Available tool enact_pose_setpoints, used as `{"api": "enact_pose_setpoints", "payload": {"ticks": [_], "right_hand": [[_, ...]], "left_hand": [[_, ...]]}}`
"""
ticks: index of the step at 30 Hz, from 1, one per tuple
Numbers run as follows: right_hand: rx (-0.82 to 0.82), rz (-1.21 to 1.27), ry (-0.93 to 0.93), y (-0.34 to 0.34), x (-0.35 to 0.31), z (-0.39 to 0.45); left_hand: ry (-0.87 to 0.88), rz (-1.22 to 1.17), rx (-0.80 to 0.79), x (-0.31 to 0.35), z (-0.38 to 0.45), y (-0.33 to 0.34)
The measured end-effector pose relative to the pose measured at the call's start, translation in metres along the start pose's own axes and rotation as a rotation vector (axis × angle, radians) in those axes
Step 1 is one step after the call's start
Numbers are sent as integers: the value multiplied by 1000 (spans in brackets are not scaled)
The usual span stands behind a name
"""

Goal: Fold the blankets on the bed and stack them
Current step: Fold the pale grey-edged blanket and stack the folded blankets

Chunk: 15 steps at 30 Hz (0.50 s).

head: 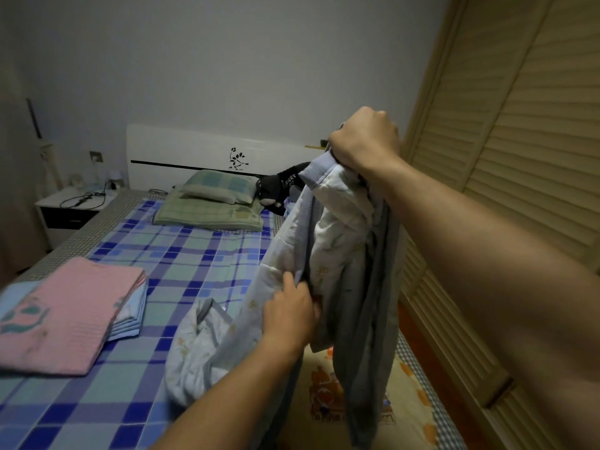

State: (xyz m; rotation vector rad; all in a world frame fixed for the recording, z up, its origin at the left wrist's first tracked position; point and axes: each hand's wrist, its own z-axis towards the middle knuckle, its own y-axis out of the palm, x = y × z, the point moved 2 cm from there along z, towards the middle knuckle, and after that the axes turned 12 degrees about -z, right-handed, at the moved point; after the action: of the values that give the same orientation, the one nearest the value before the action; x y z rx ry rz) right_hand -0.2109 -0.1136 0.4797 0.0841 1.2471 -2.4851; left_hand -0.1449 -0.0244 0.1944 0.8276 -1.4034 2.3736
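Note:
A pale blue floral blanket [337, 241] hangs bunched over the right side of the bed. My right hand [365, 141] grips its top edge, raised high. Lower down, my left hand [290, 311] pinches an edge of the same blanket near its middle. The blanket's lower end lies crumpled on the blue checked sheet [168, 264]. At the left, a folded pink blanket [69, 313] sits on a folded light blue blanket [133, 316], forming a stack. A yellow cartoon-print blanket [409, 394] lies flat on the bed's near right part, partly hidden by the hanging one.
Two green checked pillows [214, 203] lie at the white headboard [194, 154], with a black cloth item [276, 190] beside them. A white nightstand [69, 206] with cables stands at the far left. Louvred wardrobe doors [506, 157] run close along the right.

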Motion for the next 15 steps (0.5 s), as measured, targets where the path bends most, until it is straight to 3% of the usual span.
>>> {"api": "enact_pose_setpoints", "payload": {"ticks": [4,9,15], "right_hand": [[9,-5,5,-5,7,0],[51,37,93,-15,29,7],[129,84,152,-23,37,21]], "left_hand": [[-101,92,50,-10,31,-7],[-13,148,48,-18,42,-8],[-92,-144,130,-34,20,8]]}}
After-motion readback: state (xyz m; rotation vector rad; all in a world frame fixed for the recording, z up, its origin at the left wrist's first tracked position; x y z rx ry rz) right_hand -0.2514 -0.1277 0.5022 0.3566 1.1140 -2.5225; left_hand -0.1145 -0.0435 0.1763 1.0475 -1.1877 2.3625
